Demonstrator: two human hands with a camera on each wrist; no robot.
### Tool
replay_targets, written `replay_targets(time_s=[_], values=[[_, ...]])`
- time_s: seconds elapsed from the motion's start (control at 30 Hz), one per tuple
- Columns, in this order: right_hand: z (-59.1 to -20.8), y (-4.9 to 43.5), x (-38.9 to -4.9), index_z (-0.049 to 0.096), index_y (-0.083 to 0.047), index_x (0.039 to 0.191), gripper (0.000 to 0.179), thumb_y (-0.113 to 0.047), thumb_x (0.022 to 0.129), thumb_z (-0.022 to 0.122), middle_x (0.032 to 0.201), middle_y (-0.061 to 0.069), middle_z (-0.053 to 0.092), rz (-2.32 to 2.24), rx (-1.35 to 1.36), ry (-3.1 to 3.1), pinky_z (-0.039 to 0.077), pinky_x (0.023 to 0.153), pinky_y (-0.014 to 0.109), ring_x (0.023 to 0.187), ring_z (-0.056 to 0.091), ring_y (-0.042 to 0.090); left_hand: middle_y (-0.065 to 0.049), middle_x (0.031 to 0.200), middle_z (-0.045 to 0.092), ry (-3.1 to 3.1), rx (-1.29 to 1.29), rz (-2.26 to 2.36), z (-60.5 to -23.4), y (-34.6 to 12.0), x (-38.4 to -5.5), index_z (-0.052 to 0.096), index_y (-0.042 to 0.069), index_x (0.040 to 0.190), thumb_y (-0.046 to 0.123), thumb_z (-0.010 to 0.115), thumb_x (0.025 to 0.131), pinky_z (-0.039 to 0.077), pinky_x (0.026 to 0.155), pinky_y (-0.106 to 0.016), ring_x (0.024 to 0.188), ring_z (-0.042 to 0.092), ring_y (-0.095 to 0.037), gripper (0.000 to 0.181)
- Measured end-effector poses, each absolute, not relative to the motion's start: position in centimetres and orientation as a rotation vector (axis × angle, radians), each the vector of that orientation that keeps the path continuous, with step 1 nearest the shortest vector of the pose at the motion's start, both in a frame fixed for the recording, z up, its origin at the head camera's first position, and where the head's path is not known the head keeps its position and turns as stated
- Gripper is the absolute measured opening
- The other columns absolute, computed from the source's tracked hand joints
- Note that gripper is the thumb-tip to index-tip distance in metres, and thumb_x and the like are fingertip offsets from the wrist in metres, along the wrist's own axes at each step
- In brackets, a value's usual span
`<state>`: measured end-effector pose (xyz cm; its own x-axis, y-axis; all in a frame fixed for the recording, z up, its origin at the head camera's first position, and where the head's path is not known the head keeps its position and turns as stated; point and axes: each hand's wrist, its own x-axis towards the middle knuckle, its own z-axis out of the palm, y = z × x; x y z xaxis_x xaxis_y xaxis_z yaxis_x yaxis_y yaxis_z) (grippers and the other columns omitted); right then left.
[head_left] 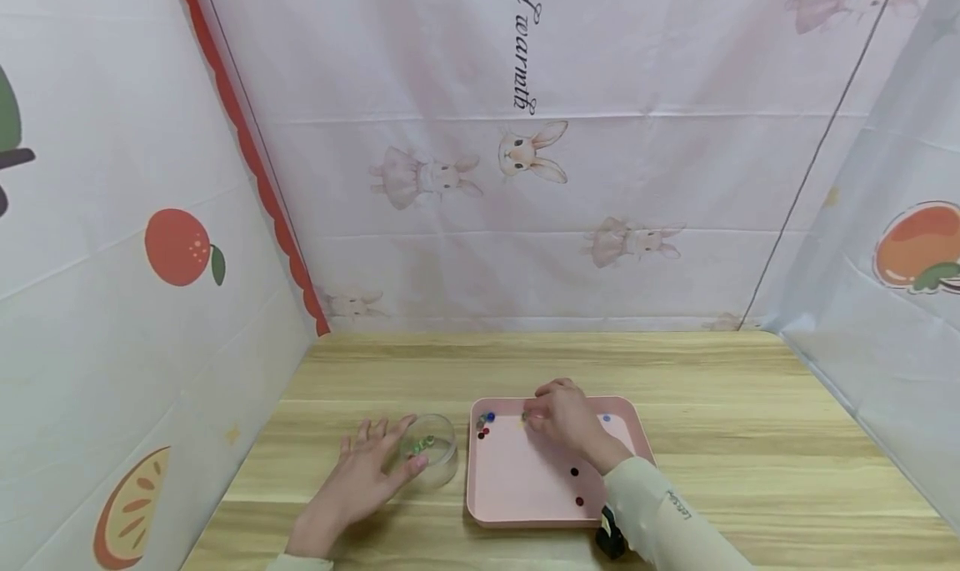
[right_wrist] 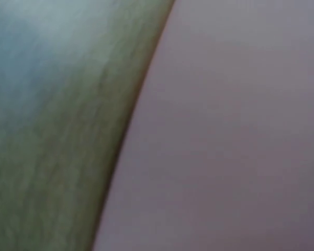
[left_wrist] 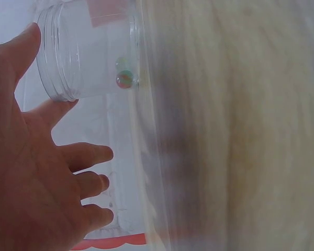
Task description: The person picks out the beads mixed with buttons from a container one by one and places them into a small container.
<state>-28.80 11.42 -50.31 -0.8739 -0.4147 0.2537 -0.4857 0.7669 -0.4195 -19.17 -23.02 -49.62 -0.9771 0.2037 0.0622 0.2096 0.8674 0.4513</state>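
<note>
In the head view my left hand (head_left: 358, 478) holds a clear round jar (head_left: 444, 469) by its rim, thumb on one side and index finger on the other. Its other fingers spread away from the jar. Several green-swirled marbles (head_left: 423, 444) lie at the jar's bottom; in the left wrist view a marble with orange and green swirls (left_wrist: 124, 79) shows through the wall. Over the far part of a pink tray (head_left: 517, 492), my right hand (head_left: 564, 419) pinches a small greenish marble (head_left: 525, 417) at its fingertips. The right wrist view shows only blurred tray and table.
Blue, red and dark marbles (head_left: 486, 421) cluster in the tray's far left corner. Two dark marbles (head_left: 574, 472) lie nearer the front, and a pale blue one (head_left: 607, 418) at the far right. A black object (head_left: 610, 538) is by the right sleeve. Printed curtains surround the wooden table (head_left: 750, 438).
</note>
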Motion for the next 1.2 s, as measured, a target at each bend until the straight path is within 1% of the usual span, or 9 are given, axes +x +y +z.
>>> replay_targets(time_s=[0.13,0.4,0.7,0.83,0.97,1.2], values=[[-50.48,11.44,-28.81,0.085,-0.015,0.107,0.017,-0.014,0.090,0.083,0.117,0.011,0.079,0.702,0.728,-2.808,0.048,0.109,0.057,0.125,0.061,0.038,-0.032,0.167,0.031,-3.027,-0.334,-0.739,-49.65,-23.02,-19.16,0.034,0.029,0.166,0.064,0.051,0.104,0.004,0.119,-0.083,0.156,0.015,-0.061,0.073],[-50.63,11.41,-28.86,0.086,-0.020,0.102,0.013,-0.014,0.091,0.082,0.121,0.011,0.078,0.716,0.705,-2.817,0.048,0.110,0.058,0.127,0.060,0.038,-0.033,0.166,0.032,-3.032,-0.335,-0.749,-49.39,-22.93,-19.09,0.035,0.030,0.166,0.065,0.051,0.104,0.005,0.118,-0.085,0.156,0.014,-0.061,0.073],[-51.01,11.31,-29.01,0.085,-0.021,0.099,0.012,-0.015,0.089,0.084,0.116,0.008,0.079,0.666,0.730,-2.796,0.046,0.111,0.061,0.125,0.061,0.039,-0.033,0.165,0.032,-3.027,-0.336,-0.743,-49.51,-22.88,-19.11,0.035,0.028,0.166,0.064,0.051,0.104,0.006,0.118,-0.085,0.156,0.015,-0.061,0.073],[-51.19,11.25,-29.06,0.085,-0.021,0.100,0.013,-0.014,0.089,0.084,0.116,0.007,0.079,0.652,0.733,-2.788,0.047,0.109,0.064,0.124,0.062,0.039,-0.033,0.166,0.032,-3.025,-0.336,-0.751,-49.60,-22.93,-19.11,0.035,0.029,0.166,0.064,0.052,0.104,0.005,0.118,-0.085,0.156,0.015,-0.061,0.074],[-51.33,11.20,-29.09,0.085,-0.021,0.098,0.013,-0.013,0.088,0.085,0.116,0.009,0.079,0.647,0.743,-2.762,0.048,0.105,0.067,0.122,0.063,0.040,-0.032,0.166,0.032,-3.025,-0.340,-0.751,-49.59,-22.94,-19.08,0.035,0.029,0.166,0.064,0.052,0.104,0.006,0.118,-0.085,0.156,0.015,-0.061,0.073],[-51.36,11.10,-29.07,0.085,-0.021,0.095,0.011,-0.012,0.088,0.084,0.114,0.006,0.080,0.659,0.741,-2.755,0.046,0.105,0.068,0.123,0.062,0.039,-0.032,0.166,0.031,-3.033,-0.340,-0.751,-49.70,-23.00,-19.18,0.033,0.030,0.166,0.064,0.051,0.104,0.005,0.118,-0.084,0.156,0.015,-0.061,0.073]])
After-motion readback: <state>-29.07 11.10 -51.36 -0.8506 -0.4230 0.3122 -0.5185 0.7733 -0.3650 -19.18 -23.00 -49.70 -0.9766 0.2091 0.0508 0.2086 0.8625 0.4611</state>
